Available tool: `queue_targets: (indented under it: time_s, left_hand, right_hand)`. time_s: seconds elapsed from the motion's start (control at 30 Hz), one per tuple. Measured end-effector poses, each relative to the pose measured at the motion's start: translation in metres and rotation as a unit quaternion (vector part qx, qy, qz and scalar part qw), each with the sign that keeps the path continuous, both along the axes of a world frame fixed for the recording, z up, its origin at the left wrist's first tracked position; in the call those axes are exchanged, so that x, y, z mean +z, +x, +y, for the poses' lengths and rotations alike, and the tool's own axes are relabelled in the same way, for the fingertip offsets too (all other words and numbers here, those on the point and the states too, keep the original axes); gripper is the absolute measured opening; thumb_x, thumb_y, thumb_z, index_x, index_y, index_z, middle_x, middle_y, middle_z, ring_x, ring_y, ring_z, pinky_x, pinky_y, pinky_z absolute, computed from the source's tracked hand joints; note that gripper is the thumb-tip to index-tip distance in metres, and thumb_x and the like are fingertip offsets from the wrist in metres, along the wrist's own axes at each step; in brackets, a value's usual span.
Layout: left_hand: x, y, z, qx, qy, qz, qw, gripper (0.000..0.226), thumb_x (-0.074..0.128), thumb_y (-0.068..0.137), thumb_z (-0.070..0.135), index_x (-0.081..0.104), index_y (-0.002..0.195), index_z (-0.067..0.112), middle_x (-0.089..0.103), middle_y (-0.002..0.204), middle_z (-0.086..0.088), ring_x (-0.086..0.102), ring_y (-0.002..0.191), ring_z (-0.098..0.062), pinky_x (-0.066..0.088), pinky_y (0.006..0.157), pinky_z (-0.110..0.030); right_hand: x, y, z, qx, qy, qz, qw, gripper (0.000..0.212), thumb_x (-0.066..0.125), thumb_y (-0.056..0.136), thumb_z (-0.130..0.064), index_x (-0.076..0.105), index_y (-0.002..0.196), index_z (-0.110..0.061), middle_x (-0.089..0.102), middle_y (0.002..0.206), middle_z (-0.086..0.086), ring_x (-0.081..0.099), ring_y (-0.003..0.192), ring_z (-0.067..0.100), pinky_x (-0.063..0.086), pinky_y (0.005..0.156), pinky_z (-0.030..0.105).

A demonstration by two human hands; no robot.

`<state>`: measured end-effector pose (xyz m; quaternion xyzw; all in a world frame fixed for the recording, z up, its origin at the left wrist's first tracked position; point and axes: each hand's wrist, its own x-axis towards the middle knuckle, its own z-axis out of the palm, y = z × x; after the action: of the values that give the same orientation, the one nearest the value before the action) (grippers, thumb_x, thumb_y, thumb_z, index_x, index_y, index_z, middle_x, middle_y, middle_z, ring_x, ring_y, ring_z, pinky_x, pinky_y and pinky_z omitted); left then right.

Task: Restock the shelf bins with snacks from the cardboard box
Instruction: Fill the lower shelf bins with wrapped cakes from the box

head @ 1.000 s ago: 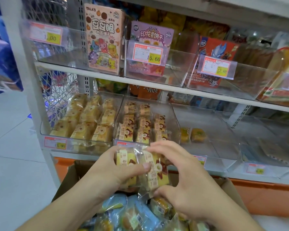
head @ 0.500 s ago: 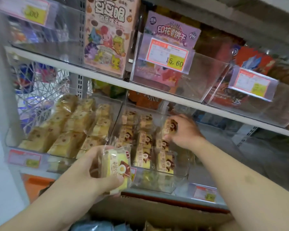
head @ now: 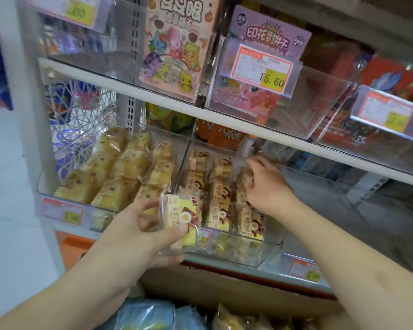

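Left hand (head: 138,232): at lower centre of the frame, thumb on the front and fingers behind a wrapped cake packet (head: 182,220), gripping it upright just in front of the middle bin's front wall.
Right hand (head: 265,184): reaching into the middle bin (head: 270,248) at centre frame, fingers curled down onto a packet in the right-hand row; whether it grips or only presses that packet, I cannot tell.
Middle bin: clear plastic, on the lower shelf, holding three rows of the same yellow-and-brown wrapped cakes (head: 221,194).
Left bin (head: 45,191): beside it, to the left, packed with pale yellow wrapped cakes (head: 119,167).
Cardboard box (head: 224,289): along the bottom of the frame under the shelf edge, with blue and yellow wrapped snacks (head: 150,315) inside.
Upper shelf: clear bins with a pink cartoon box (head: 177,44), a purple box (head: 267,39) and a price tag (head: 262,67) reading 15.60.
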<state>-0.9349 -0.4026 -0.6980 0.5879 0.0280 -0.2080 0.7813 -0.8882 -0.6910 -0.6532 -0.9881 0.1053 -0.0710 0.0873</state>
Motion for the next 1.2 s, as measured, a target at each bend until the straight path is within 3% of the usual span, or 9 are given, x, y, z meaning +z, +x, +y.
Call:
queue_targets:
  time_s: [0.07,0.2,0.33,0.47,0.53,0.6,0.73,1.07,1.2]
  left_hand:
    - [0.003,-0.002,0.002,-0.006,0.014,-0.01,1.0,0.052,0.084,0.081,0.001,0.062,0.121,0.027,0.077,0.113,-0.01,0.08,0.091,-0.032,0.065,0.079,-0.051]
    - [0.009,-0.008,0.002,-0.057,0.053,-0.054,0.996,0.058,0.085,0.083,0.01,0.061,0.133,0.025,0.081,0.11,-0.004,0.079,0.098,-0.023,0.063,0.081,-0.039]
    - [0.01,-0.011,-0.003,-0.101,0.059,-0.086,0.989,0.069,0.091,0.082,0.026,0.057,0.142,0.022,0.08,0.114,-0.001,0.077,0.105,-0.019,0.06,0.095,-0.042]
    - [0.013,-0.009,-0.009,-0.101,0.089,-0.152,0.979,0.068,0.083,0.086,0.026,0.05,0.145,0.035,0.076,0.119,0.017,0.07,0.113,0.002,0.053,0.089,-0.017]
    - [0.011,-0.006,-0.009,-0.095,0.176,-0.227,0.953,0.08,0.08,0.088,0.039,0.034,0.153,0.048,0.054,0.141,0.031,0.051,0.134,0.008,0.043,0.108,-0.018]
    - [0.011,-0.004,-0.005,-0.102,0.328,-0.324,0.882,0.082,0.068,0.095,0.053,0.018,0.159,0.054,0.023,0.156,0.041,0.022,0.147,0.012,0.026,0.123,-0.024]
    - [-0.003,0.007,-0.002,-0.12,0.487,-0.41,0.762,0.081,0.041,0.104,0.061,-0.017,0.16,0.049,-0.026,0.161,0.036,-0.027,0.145,0.014,-0.006,0.122,-0.02]
    - [-0.022,0.013,0.002,-0.127,0.546,-0.434,0.705,0.082,0.029,0.105,0.064,-0.039,0.148,0.05,-0.044,0.155,0.033,-0.038,0.145,0.008,-0.013,0.121,-0.023]
    - [-0.021,0.009,0.006,-0.128,0.535,-0.436,0.712,0.083,0.033,0.105,0.063,-0.027,0.159,0.044,-0.034,0.163,0.028,-0.03,0.149,0.006,-0.011,0.122,-0.024]
  right_hand:
    - [0.013,-0.041,0.033,0.089,0.137,-0.038,0.986,0.068,0.059,0.089,-0.011,0.045,0.151,-0.034,0.043,0.157,-0.012,0.055,0.13,0.0,0.049,0.108,0.023]
    - [0.018,-0.109,0.082,0.253,0.168,-0.005,0.953,0.076,0.079,0.089,-0.032,0.038,0.154,-0.038,0.03,0.159,-0.032,0.025,0.15,-0.011,0.023,0.123,0.016]
    - [0.004,-0.12,0.092,0.212,0.102,-0.037,0.971,0.078,0.084,0.086,-0.045,0.039,0.148,-0.043,0.029,0.15,-0.037,0.021,0.146,-0.013,0.021,0.117,0.012]
    - [0.005,-0.11,0.079,0.176,0.102,-0.072,0.976,0.07,0.085,0.086,-0.037,0.045,0.144,-0.044,0.044,0.137,-0.035,0.038,0.136,-0.008,0.035,0.116,0.02]
    - [0.008,-0.097,0.067,0.143,0.09,-0.083,0.982,0.071,0.085,0.085,-0.04,0.047,0.145,-0.043,0.049,0.137,-0.031,0.043,0.13,-0.006,0.038,0.114,0.022]
    - [0.011,-0.079,0.048,0.089,0.071,-0.075,0.991,0.068,0.083,0.085,-0.045,0.047,0.143,-0.045,0.053,0.133,-0.023,0.048,0.123,0.002,0.043,0.108,0.027]
    - [0.008,-0.043,0.004,0.036,-0.03,0.001,0.999,0.056,0.078,0.088,-0.051,0.049,0.135,-0.045,0.061,0.131,-0.013,0.052,0.123,0.016,0.048,0.103,0.041]
    - [-0.01,-0.007,-0.023,-0.048,-0.047,0.074,0.995,0.053,0.08,0.088,-0.05,0.051,0.132,-0.054,0.06,0.142,-0.004,0.056,0.122,0.025,0.052,0.1,0.042]
    - [-0.005,-0.019,-0.024,-0.015,-0.062,0.1,0.993,0.064,0.07,0.095,-0.054,0.042,0.152,-0.05,0.04,0.165,-0.004,0.035,0.151,0.028,0.032,0.124,0.047]
